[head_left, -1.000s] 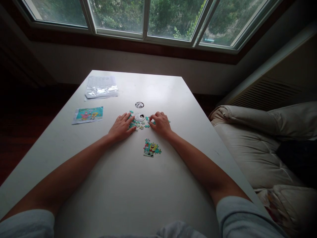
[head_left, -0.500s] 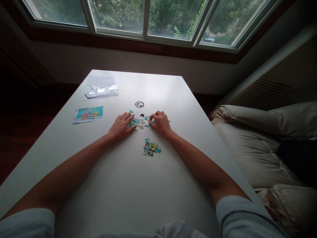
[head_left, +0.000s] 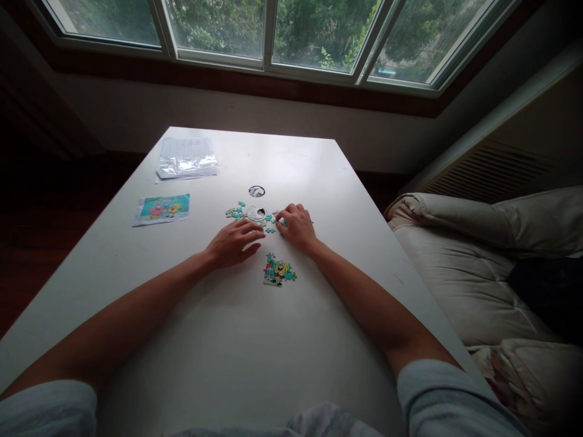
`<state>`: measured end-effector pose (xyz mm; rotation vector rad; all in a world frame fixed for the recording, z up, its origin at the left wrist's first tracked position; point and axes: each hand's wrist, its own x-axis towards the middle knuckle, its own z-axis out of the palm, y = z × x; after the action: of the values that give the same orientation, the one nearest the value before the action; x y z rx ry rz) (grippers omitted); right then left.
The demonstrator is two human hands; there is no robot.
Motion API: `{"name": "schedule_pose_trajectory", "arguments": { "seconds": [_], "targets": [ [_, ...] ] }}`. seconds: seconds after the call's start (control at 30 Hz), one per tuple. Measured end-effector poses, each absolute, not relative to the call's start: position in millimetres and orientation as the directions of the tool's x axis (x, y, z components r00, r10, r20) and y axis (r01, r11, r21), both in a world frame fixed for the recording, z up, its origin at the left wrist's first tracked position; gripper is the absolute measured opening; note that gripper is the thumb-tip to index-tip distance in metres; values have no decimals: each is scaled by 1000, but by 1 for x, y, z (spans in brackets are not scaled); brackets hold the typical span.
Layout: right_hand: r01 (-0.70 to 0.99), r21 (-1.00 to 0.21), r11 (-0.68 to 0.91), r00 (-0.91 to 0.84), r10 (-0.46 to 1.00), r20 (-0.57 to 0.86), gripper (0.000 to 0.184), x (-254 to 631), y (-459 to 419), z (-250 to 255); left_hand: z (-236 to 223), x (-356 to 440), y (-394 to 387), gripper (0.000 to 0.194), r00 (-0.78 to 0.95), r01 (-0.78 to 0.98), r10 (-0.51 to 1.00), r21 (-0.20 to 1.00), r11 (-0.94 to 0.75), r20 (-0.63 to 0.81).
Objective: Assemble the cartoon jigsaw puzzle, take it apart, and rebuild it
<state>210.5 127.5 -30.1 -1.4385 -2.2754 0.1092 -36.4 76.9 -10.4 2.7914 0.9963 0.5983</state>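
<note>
1. Jigsaw pieces (head_left: 235, 213) lie loose just beyond the left hand (head_left: 233, 244), fingers parted; a careless sweep could scatter them.
2. Right hand (head_left: 297, 226) curls over more pieces; whether it pinches one cannot be told, so a slip could go unnoticed.
3. Joined SpongeBob section (head_left: 279, 272) lies closer in, where either hand, drawn back low, could break it apart.

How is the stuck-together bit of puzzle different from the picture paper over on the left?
The joined puzzle has a bumpy, uneven edge, while the picture sheet is nearly a rectangle with straighter sides. The picture sheet looks wider than the joined puzzle. The joined puzzle lies nearer the camera, but the picture sheet is farther off. Both rest on the white table and show a yellow cartoon figure with turquoise around it.
</note>
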Motion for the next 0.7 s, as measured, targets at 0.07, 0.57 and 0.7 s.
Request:
{"name": "schedule_pose_trajectory", "arguments": {
  "seconds": [0.07, 0.57, 0.7],
  "targets": [
    [841, -299, 451, -363, 880, 307, 11, 210, 128, -29, -8, -30, 70, 30, 777, 494, 544, 229, -839, 318],
    [544, -669, 506, -407, 857, 317, 31, 213, 132, -26, 8, -13, 42, 26, 938, 215, 253, 178, -960, 235],
    [371, -853, 367, -320, 913, 254, 22, 213, 134, -29, 9, -12, 39, 24, 950, 220, 232, 83, -972, 207]
  ]
}}
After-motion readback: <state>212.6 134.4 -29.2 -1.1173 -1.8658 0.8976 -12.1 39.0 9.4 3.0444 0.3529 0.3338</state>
